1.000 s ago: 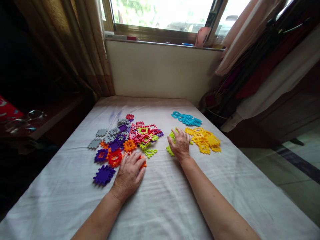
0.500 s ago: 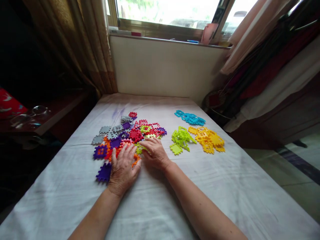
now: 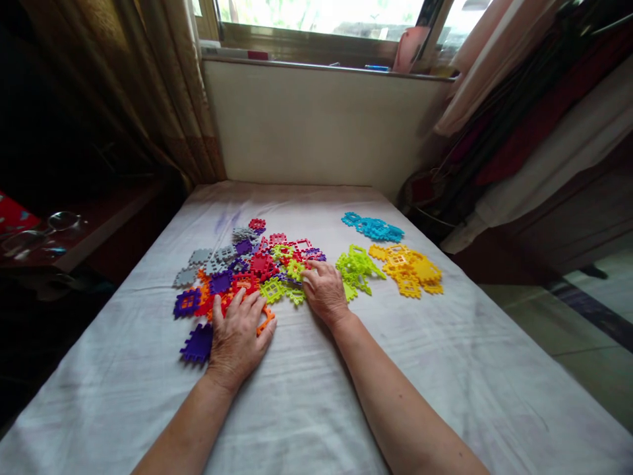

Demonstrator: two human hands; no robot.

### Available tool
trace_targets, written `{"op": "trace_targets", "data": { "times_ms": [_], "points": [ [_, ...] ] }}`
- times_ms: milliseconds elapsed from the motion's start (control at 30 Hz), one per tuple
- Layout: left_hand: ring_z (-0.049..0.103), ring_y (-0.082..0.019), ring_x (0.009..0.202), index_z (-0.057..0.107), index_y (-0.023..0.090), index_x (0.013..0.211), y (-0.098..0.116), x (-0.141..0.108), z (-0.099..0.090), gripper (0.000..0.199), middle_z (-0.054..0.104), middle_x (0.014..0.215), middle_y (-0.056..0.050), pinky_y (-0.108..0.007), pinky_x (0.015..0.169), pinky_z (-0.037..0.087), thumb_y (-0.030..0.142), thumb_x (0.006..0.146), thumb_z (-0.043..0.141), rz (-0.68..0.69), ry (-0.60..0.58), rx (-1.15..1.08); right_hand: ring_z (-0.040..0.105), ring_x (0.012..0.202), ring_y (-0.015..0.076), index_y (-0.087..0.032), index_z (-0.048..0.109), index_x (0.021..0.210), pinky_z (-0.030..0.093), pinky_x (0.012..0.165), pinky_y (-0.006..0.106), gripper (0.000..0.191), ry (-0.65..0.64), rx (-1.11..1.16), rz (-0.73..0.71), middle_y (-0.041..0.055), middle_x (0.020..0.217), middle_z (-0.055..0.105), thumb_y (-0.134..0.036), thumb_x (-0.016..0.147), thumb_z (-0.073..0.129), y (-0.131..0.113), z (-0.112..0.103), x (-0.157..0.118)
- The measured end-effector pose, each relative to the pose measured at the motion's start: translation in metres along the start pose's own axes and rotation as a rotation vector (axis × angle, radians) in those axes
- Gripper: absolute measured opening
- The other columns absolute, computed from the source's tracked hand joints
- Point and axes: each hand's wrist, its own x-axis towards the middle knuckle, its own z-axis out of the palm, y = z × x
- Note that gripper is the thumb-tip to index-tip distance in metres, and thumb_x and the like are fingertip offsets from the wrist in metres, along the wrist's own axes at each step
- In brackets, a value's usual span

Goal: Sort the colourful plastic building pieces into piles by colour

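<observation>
My left hand (image 3: pixel 238 336) lies flat with fingers spread over red and orange interlocking tiles at the near side of a mixed pile. An orange tile (image 3: pixel 266 320) shows beside its thumb, and a dark purple tile (image 3: pixel 198 344) lies to its left. My right hand (image 3: pixel 325 290) is curled at the pile's right side, its fingertips closed at the edge of a lime-green tile (image 3: pixel 295 269); its grip is partly hidden. More lime-green tiles (image 3: pixel 271 290) lie between the hands. Right of that hand is a group of lime-green tiles (image 3: pixel 359 267).
Yellow tiles (image 3: pixel 415 269) and blue tiles (image 3: pixel 378 229) form separate groups on the right. Grey tiles (image 3: pixel 200 257) edge the mixed pile's left. A white sheet (image 3: pixel 297 422) covers the surface. Glasses (image 3: pixel 64 221) rest on a side table; a curtain and hanging clothes flank the window wall.
My right hand has moved right, from the mixed pile toward the lime-green group, uncovering lime-green tiles. My left hand stays over the same tiles. The view has shifted slightly.
</observation>
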Motion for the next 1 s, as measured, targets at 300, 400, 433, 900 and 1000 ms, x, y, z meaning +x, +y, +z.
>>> {"op": "trace_targets", "data": {
  "times_ms": [300, 400, 433, 900, 1000],
  "points": [
    [0.049, -0.034, 0.134, 0.066, 0.022, 0.122, -0.001, 0.0, 0.002, 0.038, 0.067, 0.132, -0.01, -0.064, 0.12, 0.007, 0.041, 0.092, 0.052, 0.024, 0.003, -0.016, 0.048, 0.13, 0.0237, -0.022, 0.061, 0.134, 0.034, 0.108, 0.039, 0.047, -0.054, 0.044, -0.038, 0.0057, 0.138, 0.063, -0.017, 0.087, 0.057, -0.003, -0.005, 0.002],
    [0.049, -0.035, 0.134, 0.066, 0.021, 0.122, -0.001, 0.0, 0.002, 0.038, 0.067, 0.131, -0.01, -0.064, 0.12, 0.007, 0.04, 0.092, 0.052, 0.023, 0.0, -0.016, 0.051, 0.126, 0.0246, -0.023, 0.064, 0.129, 0.037, 0.106, 0.04, 0.042, -0.099, 0.032, -0.016, 0.0065, 0.133, 0.066, -0.019, 0.088, 0.056, -0.005, -0.003, 0.003],
    [0.049, -0.034, 0.134, 0.066, 0.021, 0.122, -0.001, 0.0, 0.002, 0.038, 0.067, 0.131, -0.01, -0.064, 0.12, 0.006, 0.04, 0.092, 0.052, 0.022, -0.002, -0.017, 0.052, 0.124, 0.0246, -0.023, 0.065, 0.127, 0.038, 0.104, 0.04, 0.039, -0.104, 0.028, -0.008, 0.0068, 0.131, 0.067, -0.021, 0.089, 0.056, -0.005, -0.003, 0.003],
    [0.048, -0.033, 0.135, 0.066, 0.022, 0.123, 0.001, 0.0, 0.0, 0.038, 0.067, 0.132, -0.009, -0.064, 0.121, 0.006, 0.039, 0.093, 0.051, 0.018, -0.015, -0.032, 0.062, 0.108, 0.0221, -0.022, 0.072, 0.109, 0.041, 0.097, 0.035, 0.025, 0.015, -0.006, -0.022, 0.0077, 0.112, 0.075, -0.024, 0.096, 0.052, -0.002, -0.005, 0.008],
    [0.049, -0.033, 0.135, 0.066, 0.023, 0.123, 0.002, -0.001, -0.001, 0.037, 0.067, 0.132, -0.009, -0.064, 0.12, 0.007, 0.038, 0.093, 0.051, 0.013, -0.02, -0.039, 0.065, 0.104, 0.0208, -0.022, 0.073, 0.112, 0.043, 0.092, 0.031, 0.029, 0.058, -0.004, 0.108, 0.008, 0.114, 0.075, -0.025, 0.098, 0.047, 0.009, -0.023, 0.013]
  ]
}}
